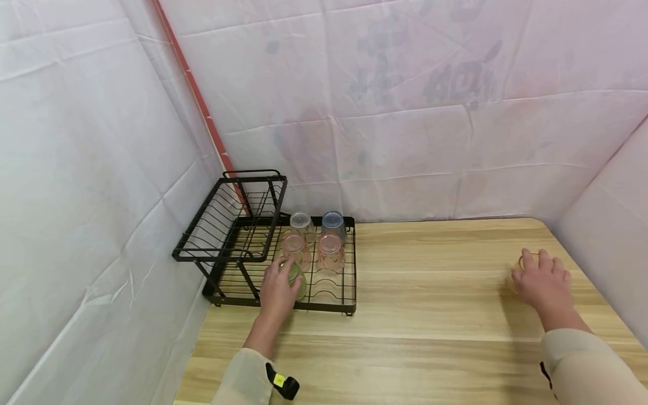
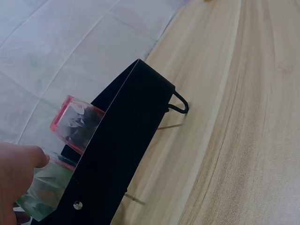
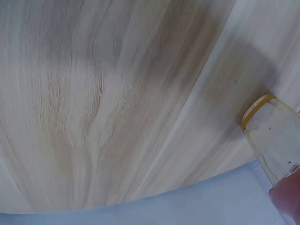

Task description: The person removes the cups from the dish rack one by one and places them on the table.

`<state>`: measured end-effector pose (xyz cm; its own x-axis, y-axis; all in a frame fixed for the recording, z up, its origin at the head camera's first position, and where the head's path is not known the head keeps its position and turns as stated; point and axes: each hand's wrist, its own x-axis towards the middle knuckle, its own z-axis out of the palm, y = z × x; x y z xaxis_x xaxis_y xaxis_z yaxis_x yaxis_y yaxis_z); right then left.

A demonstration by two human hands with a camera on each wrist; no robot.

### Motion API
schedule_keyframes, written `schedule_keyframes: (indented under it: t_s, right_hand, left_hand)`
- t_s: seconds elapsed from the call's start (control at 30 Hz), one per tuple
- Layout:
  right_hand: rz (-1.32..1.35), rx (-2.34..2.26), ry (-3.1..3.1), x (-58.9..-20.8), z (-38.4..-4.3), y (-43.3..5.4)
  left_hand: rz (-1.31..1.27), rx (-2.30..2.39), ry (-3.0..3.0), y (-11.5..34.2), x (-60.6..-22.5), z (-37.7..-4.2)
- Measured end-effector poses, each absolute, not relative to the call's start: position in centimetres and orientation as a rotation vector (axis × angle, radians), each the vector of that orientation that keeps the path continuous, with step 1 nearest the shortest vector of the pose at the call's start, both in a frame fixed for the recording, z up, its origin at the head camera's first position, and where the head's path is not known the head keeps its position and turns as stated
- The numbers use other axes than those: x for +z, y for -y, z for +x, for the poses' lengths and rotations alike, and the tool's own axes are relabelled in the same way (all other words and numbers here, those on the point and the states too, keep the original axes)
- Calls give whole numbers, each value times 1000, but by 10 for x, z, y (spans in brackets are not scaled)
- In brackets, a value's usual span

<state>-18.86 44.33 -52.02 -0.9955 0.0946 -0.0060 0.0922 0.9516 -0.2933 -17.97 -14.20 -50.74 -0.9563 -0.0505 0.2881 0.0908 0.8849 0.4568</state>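
In the head view, my left hand [image 1: 277,289] grips a green glass [image 1: 302,288] at the front of the lower rack, from above. The left wrist view shows the fingers [image 2: 18,164] around the upper part of this green glass [image 2: 47,190], just behind the rack's black front wall. Far to the right, my right hand [image 1: 544,281] reaches over a clear glass. In the right wrist view a fingertip [image 3: 286,194] lies against that clear glass [image 3: 276,136], whose amber-edged end points away from the fingers. Most of this glass is hidden under the hand in the head view.
A black two-tier dish rack [image 1: 355,264] stands at the left on the wooden table [image 1: 430,315]. Behind the green glass are two pink glasses [image 1: 331,253], a clear glass [image 1: 301,222] and a blue glass [image 1: 334,224]. White sheeting [image 1: 405,140] walls the back and sides.
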Motion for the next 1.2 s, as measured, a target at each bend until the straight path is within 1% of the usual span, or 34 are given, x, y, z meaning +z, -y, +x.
schedule_keyframes:
  t_s: [0.37,0.6,0.83,1.07,1.2]
  right_hand:
    - [-177,453,3154,-516,-195,-473]
    - [-172,484,3208,-512,-199,-475]
    - [-158,489,3155,-510,-199,-468]
    - [22,338,3021,-516,-205,-442]
    - [107,419,2959,-521,-201,-417]
  left_hand:
    - [-46,-703,2756,142,-509,-181]
    - [-30,-684,2774,142,-508,-182]
    - [-32,-694,2791,141,-506,-183]
    - [-32,-702,2771,144,-510,-180]
    - [-25,-734,2754,145,-512,-178]
